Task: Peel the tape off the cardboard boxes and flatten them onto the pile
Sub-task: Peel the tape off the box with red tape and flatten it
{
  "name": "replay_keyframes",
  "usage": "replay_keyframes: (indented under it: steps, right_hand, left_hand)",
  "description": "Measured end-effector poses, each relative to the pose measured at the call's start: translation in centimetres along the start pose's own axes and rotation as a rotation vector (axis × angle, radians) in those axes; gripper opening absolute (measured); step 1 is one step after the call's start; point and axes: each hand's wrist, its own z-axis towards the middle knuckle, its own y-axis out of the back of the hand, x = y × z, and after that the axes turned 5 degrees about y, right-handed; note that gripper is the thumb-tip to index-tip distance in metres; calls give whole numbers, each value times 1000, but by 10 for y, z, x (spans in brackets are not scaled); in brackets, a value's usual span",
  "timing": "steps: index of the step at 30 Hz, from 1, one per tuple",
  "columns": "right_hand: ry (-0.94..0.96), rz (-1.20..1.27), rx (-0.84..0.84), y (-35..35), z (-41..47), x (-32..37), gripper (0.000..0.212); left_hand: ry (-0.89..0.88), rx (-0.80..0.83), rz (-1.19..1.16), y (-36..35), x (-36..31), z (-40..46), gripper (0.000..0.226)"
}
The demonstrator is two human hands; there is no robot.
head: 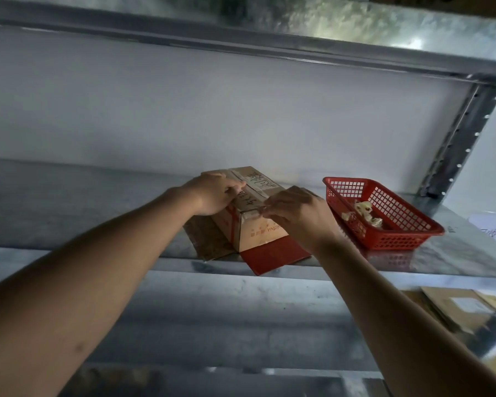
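**boxnoob:** So how's that cardboard box [252,204] going to handle? It sits near the front edge of the metal shelf [98,219], about the middle of its width, on top of flattened cardboard [269,257] that sticks out past the front lip.

**tapeguy42:** Looks light and probably empty, just thin card. Stiff enough along the edges, but I'd guess the top caves if you lean on it. That's why the left hand [212,193] lies on the top at the box's left side with fingers bent over the taped seam, pinning it down.

**boxnoob:** And the right hand [295,210]?

**tapeguy42:** Fingertips pinched together right at the near top corner, on the end of the tape [254,214] where it folds over the end face. Best place to grab imo, since a loose end gives you a tab. Clear tape is slippery and tears into strips, so a slow, low pull seems wise.

**boxnoob:** Where does the tape go?

**tapeguy42:** Probably the red basket [395,224] just to the right of the box, towards the shelf's right end. There are crumpled wads [364,213] in it already.
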Motion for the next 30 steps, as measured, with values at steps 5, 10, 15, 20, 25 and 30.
replay_keyframes:
  steps: [5, 10, 15, 20, 25, 30]
  right_hand:
    - [15, -16, 18, -8, 3, 6, 14]
    - [-25, -20, 3, -9, -3, 3, 18]
    - [-44, -75, 15, -5, -7, 0, 22]
    - [-39, -110, -37, -4, -7, 0, 10]
    - [-84, -28, -44, -8, -10, 6, 4]
    - [-67, 82, -34, -5, 6, 17, 9]
  left_hand:
    - [1, -5, -8, -1, 0, 1, 46]
    - [14, -1, -5, 2, -3, -1, 46]
    - [9, 3, 17, 6, -8, -3, 46]
    - [4, 12, 27, 7, -9, -4, 45]
    - [16, 6, 8, 7, -11, -3, 43]
    - [5, 16, 47, 7, -12, -3, 46]
